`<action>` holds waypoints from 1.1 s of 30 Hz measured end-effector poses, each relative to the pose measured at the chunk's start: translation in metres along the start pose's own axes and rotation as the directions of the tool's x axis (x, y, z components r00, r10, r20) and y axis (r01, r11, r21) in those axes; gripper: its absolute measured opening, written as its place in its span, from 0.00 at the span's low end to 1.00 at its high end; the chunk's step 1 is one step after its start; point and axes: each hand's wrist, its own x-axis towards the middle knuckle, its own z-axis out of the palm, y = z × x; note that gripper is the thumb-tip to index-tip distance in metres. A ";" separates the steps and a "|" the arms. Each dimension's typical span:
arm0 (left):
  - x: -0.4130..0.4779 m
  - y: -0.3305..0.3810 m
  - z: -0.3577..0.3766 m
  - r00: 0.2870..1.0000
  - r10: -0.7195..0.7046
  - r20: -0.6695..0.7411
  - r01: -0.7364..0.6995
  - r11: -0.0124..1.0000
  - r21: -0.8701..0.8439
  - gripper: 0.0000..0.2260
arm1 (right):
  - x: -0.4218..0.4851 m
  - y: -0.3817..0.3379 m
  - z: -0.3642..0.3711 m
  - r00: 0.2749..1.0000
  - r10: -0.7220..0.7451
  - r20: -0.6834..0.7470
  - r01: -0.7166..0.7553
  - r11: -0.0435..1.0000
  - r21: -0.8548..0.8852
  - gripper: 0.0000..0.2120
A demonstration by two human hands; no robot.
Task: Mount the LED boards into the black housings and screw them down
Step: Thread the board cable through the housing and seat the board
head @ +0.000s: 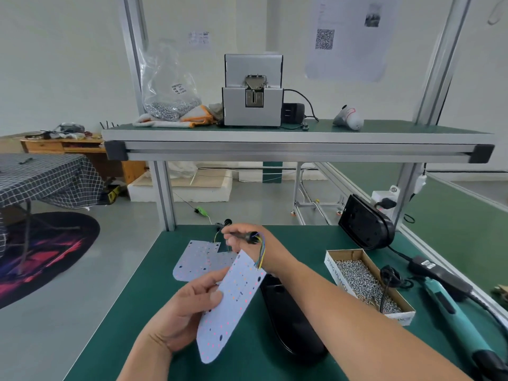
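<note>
Evidently holds one LED board (pixel 233 303) tilted off the mat (pixel 132 331) beside the black housing (pixel 291 325), pinched in the left hand (pixel 184 317), with the right hand (pixel 247 244) gripping its cable plug (pixel 248 235) clear, probably to route wires (pixel 261 255) before seating.

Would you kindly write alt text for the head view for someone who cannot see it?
Left hand holds a white LED board near a black housing on a green bench; right hand pinches its wired connector. A box of screws sits alongside.
</note>
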 end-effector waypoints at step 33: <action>0.021 -0.009 0.002 0.927 0.019 -0.375 0.001 0.999 0.054 0.25 | -0.095 0.006 -0.032 0.937 -0.220 0.273 0.329 0.821 -0.466 0.11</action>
